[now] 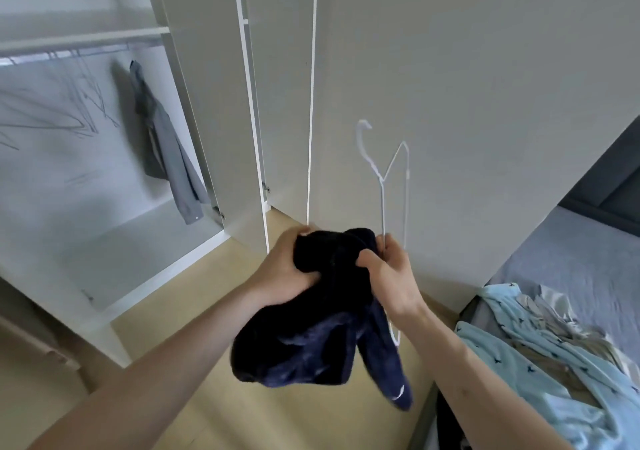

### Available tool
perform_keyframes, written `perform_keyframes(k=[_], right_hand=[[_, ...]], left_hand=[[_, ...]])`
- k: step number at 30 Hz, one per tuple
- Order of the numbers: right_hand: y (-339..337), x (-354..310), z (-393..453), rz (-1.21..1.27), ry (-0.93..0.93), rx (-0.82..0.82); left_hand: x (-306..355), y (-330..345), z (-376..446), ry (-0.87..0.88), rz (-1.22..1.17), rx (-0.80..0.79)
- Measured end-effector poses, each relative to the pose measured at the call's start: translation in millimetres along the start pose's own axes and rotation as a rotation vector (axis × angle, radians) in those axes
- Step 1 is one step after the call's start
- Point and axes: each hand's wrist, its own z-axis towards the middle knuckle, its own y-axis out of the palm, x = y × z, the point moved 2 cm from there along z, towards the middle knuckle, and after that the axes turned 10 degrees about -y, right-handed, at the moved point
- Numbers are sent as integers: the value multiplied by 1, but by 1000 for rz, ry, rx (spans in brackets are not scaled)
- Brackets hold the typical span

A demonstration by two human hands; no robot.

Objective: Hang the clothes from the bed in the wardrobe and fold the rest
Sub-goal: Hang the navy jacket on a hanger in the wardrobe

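Open wardrobe [104,158] ahead, both hands' fingers [301,233] curled on navy garment [311,338], right also pinching hanger [384,179].

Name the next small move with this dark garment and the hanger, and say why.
Probably work the white wire hanger into the navy garment. Both hands grip the bunched cloth, the right hand also pinching the hanger, left hand beside it; the garment is not yet on it.
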Motion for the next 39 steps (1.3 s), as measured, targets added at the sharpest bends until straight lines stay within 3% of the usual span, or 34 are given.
perform_keyframes(k=[3,7,16,18,21,24,26,30,35,39], right_hand=[[-3,-5,5,-103,-37,-92],[-32,-1,10,-230,-25,-63],[-110,27,1,-566,-6,154],[-119,33,-3,-638,17,195],[-133,45,-8,-745,94,212],[-142,55,-12,-785,171,175],[-140,55,-12,-784,193,159],[-135,40,-10,-779,167,115],[-135,4,-27,-613,11,-94],[-135,-15,-40,-702,-39,-176]], left_hand=[[-24,19,11,65,376,134],[-54,10,24,-139,481,248],[-86,-4,34,-389,518,81],[-83,-7,37,-472,385,43],[-60,-8,39,-610,-120,-152],[-27,-13,35,-596,-352,-280],[-9,-18,35,-581,-434,-259],[11,-25,40,-491,-317,-138],[-7,-34,44,-425,-126,-57],[-23,-52,49,-424,-35,28]])
